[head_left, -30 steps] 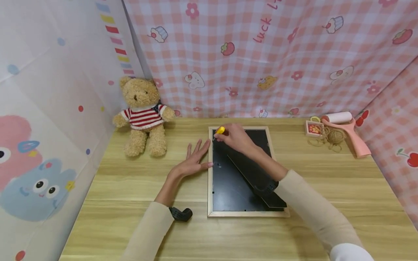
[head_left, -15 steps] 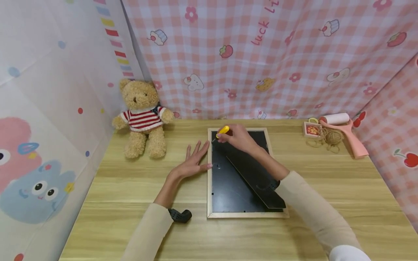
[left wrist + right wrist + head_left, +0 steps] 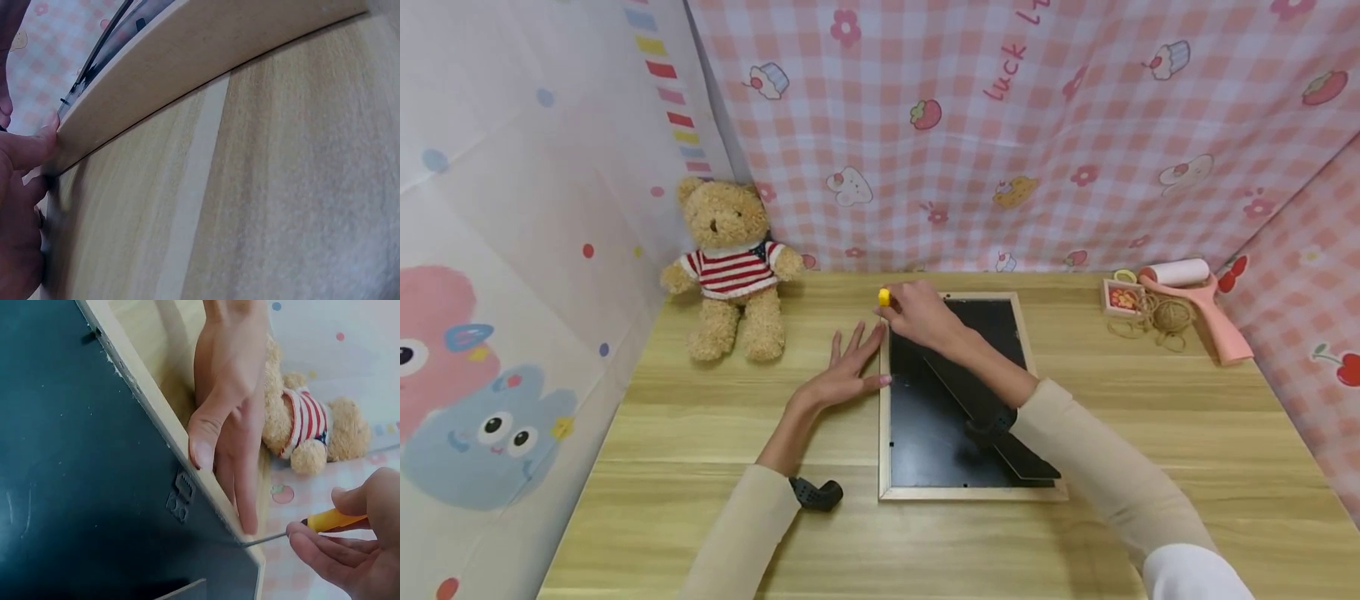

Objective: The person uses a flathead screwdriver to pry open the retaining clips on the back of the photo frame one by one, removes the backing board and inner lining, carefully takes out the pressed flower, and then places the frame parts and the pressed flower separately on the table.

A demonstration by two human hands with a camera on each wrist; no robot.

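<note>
A picture frame (image 3: 973, 493) lies face down, its black backing (image 3: 928, 433) and slanting stand leg (image 3: 1030, 458) uppermost. My left hand (image 3: 841, 379) is spread beside its left rim; in the right wrist view, thumb and fingers lie straight against the wood (image 3: 150, 406). With fingers and thumb my right hand (image 3: 922, 315) pinches a screwdriver by its yellow handle (image 3: 334, 519). The thin metal shaft (image 3: 267, 539) reaches the inner edge of the rim near the far left corner. A metal hanger (image 3: 181, 494) sits on the backing close by.
A teddy bear (image 3: 730, 250) in a striped top sits at the back left. At the back right lie a ball of twine (image 3: 1172, 315), a small boxed stamp (image 3: 1122, 297) and a pink-handled lint roller (image 3: 1217, 321). Printed cloth hangs behind the table.
My right hand has shifted left, and the screwdriver handle has swung over to the left, above the rim. The left hand and the picture frame stay in place.
</note>
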